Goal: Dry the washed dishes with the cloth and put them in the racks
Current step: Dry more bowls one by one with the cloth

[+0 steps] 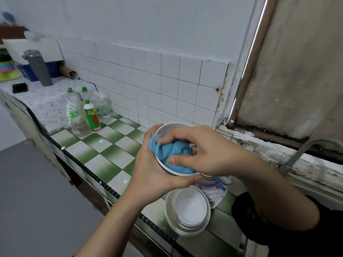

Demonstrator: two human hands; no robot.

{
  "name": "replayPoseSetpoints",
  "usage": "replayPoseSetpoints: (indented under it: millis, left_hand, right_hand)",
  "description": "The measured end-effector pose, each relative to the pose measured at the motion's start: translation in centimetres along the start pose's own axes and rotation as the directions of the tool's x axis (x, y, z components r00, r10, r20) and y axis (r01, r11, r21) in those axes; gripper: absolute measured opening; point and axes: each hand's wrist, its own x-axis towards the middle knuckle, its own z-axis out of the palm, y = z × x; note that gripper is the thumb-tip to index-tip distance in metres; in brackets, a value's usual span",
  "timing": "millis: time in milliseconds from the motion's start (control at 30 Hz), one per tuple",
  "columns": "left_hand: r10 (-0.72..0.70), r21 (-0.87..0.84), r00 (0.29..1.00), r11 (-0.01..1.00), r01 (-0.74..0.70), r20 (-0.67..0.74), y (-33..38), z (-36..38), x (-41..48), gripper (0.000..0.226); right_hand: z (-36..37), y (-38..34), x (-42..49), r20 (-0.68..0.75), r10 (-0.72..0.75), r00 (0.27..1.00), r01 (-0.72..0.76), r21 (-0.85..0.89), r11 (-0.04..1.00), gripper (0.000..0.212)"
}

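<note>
Blue terry cloth (178,153), bunched up, sits inside the round white ceramic bowl (165,130). The right hand (206,151) clamps it there, fingers curled over the wad and thumb pinning its near edge. The left hand (148,175) cups the bowl from outside and below, fingers wrapped round the wall. The bowl tilts toward the person and is held clear of the green-and-white checked tile counter (111,145). Its glaze is smooth and plain white; wetness cannot be made out. Step in hand, by judgement: wiping the bowl's inside, outside likely to follow. Directly below both hands lies a nested stack of shallow white dishes (191,206). Under the right wrist is a second pile of pattern-rimmed plates (209,191) with a blue-handled utensil (220,184) on top. Whether these piles are dried or waiting cannot be told. No rack is in view, so the task looks well short of done, with racking yet to come.
</note>
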Motion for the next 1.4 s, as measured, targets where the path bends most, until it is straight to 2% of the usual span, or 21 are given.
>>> replayPoseSetpoints:
  millis: [100,200,267,367,400,433,500,567,600,667,733,767,867,933,1000,1067,1133,1200,1233,1300,1400]
  left_hand:
    - [0.003,-0.017,1.0,1.0,-0.003,0.019,0.0,0.3,-0.7,0.101]
    - [0.013,0.017,0.999,1.0,-0.014,0.043,0.0,1.0,-1.2,0.105]
    - [0.039,0.067,0.998,0.997,-0.042,0.05,0.0,1.0,-1.1,0.105]
    - [0.078,0.14,0.994,0.986,-0.088,0.072,0.1,0.5,-0.9,0.105]
    - [0.088,0.164,0.993,0.981,-0.1,0.08,0.1,0.5,-0.9,0.107]
    - [0.096,0.183,0.992,0.977,-0.109,0.081,0.1,0.6,-0.8,0.108]
    - [0.094,0.191,0.993,0.976,-0.106,0.071,0.2,0.7,-0.4,0.109]
    - [0.08,0.191,0.994,0.977,-0.093,0.073,0.2,0.3,-0.1,0.11]
    - [0.065,0.21,0.995,0.975,-0.08,0.075,0.2,-0.1,0.0,0.112]
    - [0.006,0.228,0.997,0.973,-0.022,0.073,0.4,-0.8,-0.1,0.115]
    - [-0.049,0.174,0.995,0.984,0.034,0.083,0.5,-1.2,-0.5,0.109]
    - [-0.066,0.136,0.993,0.989,0.053,0.096,0.6,-1.2,-0.5,0.105]
    - [-0.086,0.066,0.98,0.995,0.075,0.18,1.1,-1.2,-0.2,0.1]
    - [-0.088,0.045,0.964,0.996,0.079,0.251,1.4,-1.5,0.1,0.098]
    - [-0.08,0.048,0.96,0.996,0.07,0.268,1.8,-1.8,0.2,0.099]
    - [-0.061,0.056,0.971,0.997,0.049,0.233,2.1,-1.8,0.1,0.102]
    - [-0.046,0.069,0.982,0.997,0.034,0.181,2.1,-1.5,-0.1,0.104]
    - [-0.038,0.092,0.988,0.995,0.025,0.151,2.1,-1.1,-0.4,0.104]
    - [-0.036,0.103,0.988,0.995,0.02,0.151,2.2,-1.0,-0.4,0.103]
    - [-0.031,0.109,0.984,0.994,0.012,0.173,2.4,-0.8,-0.3,0.104]
    - [-0.005,0.11,0.983,0.994,-0.016,0.183,2.6,-1.1,0.0,0.102]
  right_hand:
    - [-1.1,-0.3,-0.1,0.079,0.055,0.995,-0.049,-0.073,0.996,0.032]
    - [0.3,0.4,-0.1,-0.211,0.136,0.968,-0.167,-0.136,0.977,0.02]
    - [1.4,0.3,-0.4,-0.275,0.142,0.951,-0.177,-0.107,0.978,0.016]
    - [0.2,-0.1,-0.7,0.037,0.087,0.995,-0.076,-0.237,0.969,0.019]
    - [-0.3,0.2,-0.7,0.094,0.086,0.992,-0.065,-0.203,0.977,0.022]
    - [-0.5,0.6,-0.6,0.069,0.091,0.993,-0.083,-0.112,0.99,0.024]
    - [0.1,1.4,-0.2,-0.138,0.126,0.982,-0.109,0.125,0.986,0.026]
    - [1.0,1.8,0.0,-0.222,0.075,0.972,-0.035,0.178,0.983,0.024]
    - [1.1,1.9,-0.2,-0.16,0.013,0.987,0.007,0.123,0.992,0.024]
    - [0.0,1.7,-0.5,0.127,-0.053,0.99,0.066,-0.096,0.993,0.03]
    - [-1.3,1.6,-0.5,0.378,-0.082,0.922,0.229,-0.362,0.904,0.036]
    - [-1.5,1.7,-0.4,0.434,-0.129,0.891,0.355,-0.493,0.795,0.037]
    - [-1.8,1.9,0.1,0.431,-0.379,0.818,0.565,-0.726,0.393,0.026]
    - [-2.4,1.6,0.4,0.416,-0.504,0.757,0.597,-0.754,0.276,0.026]
    - [-2.7,1.7,0.8,0.44,-0.545,0.714,0.627,-0.748,0.217,0.025]
    - [-3.0,1.4,0.8,0.468,-0.469,0.749,0.624,-0.737,0.26,0.028]
    - [-3.3,0.4,0.4,0.522,-0.25,0.815,0.578,-0.714,0.395,0.042]
    - [-3.6,0.0,-0.4,0.567,-0.043,0.823,0.511,-0.704,0.494,0.051]
    - [-3.5,0.0,-0.6,0.571,-0.05,0.819,0.516,-0.697,0.498,0.049]
    - [-3.4,0.5,-0.6,0.537,-0.193,0.821,0.566,-0.722,0.399,0.039]
    - [-3.1,0.8,-0.3,0.415,-0.25,0.875,0.482,-0.801,0.356,0.041]
